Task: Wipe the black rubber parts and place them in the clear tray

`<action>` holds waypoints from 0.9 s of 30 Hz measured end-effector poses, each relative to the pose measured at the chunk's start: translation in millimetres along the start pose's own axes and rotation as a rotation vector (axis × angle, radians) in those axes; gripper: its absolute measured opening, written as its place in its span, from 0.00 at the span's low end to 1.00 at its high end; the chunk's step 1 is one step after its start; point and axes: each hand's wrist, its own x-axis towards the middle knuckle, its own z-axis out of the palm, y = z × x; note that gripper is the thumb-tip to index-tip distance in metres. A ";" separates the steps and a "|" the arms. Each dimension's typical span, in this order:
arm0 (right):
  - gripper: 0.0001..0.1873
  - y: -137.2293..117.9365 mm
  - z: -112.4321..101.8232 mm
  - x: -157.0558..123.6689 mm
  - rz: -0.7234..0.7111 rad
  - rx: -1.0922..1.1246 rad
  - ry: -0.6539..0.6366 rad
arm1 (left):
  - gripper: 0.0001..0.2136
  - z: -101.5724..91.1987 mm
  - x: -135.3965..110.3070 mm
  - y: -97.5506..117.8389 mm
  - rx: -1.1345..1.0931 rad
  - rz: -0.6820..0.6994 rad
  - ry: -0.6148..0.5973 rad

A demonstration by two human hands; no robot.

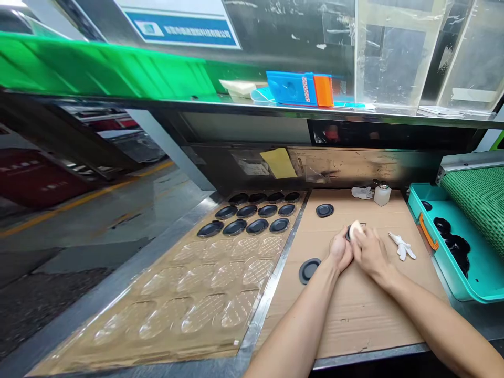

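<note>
My left hand (340, 250) is closed around a small black round part (348, 233), mostly hidden by the fingers. My right hand (370, 251) pinches a cream-white pad (356, 230), maybe a folded cloth or sponge, pressed against that part. Both hands meet above a cardboard sheet (354, 320). Left of my left wrist lies a dark grey round part with a raised rim (309, 271). Another black round part (325, 210) rests farther back. A crumpled white glove or cloth (401, 245) lies to the right of my right hand.
On the left, a clear moulded tray (189, 283) carries rows of black oval parts (234, 227) at its far end. A turquoise bin (482, 283) with black parts stands right, beside a green conveyor belt (478, 197). A small bottle (381, 194) stands behind. A metal shelf (244, 106) crosses above.
</note>
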 end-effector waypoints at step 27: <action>0.28 51.6 -17.0 18.7 0.156 0.260 0.162 | 0.18 -3.3 6.4 -0.9 -0.010 0.049 -0.043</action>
